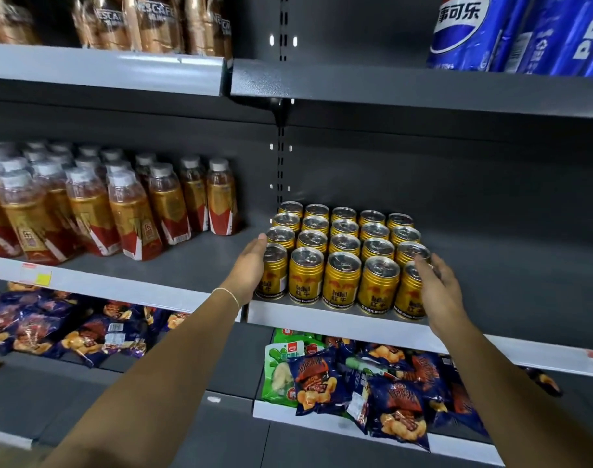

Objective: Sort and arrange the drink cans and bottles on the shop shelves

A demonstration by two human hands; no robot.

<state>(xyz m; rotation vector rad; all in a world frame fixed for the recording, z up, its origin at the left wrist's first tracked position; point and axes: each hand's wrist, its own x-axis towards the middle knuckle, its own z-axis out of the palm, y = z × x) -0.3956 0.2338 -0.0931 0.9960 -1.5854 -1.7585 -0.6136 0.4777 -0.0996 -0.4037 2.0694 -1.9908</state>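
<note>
Several gold Red Bull cans [342,261] stand in a tight block of rows on the middle grey shelf [490,265]. My left hand [249,270] lies flat with straight fingers against the left side of the block, touching the front left can [273,271]. My right hand [438,292] presses with straight fingers on the right side, against the front right can [410,292]. Neither hand grips a can. To the left on the same level stand several amber drink bottles with white caps [119,204].
Brown Nescafe bottles [146,21] and blue Pepsi packs [524,32] fill the top shelf. Snack bags [372,390] lie on the lower shelf under the cans, more bags [68,329] at lower left. Bare shelf runs right of the cans.
</note>
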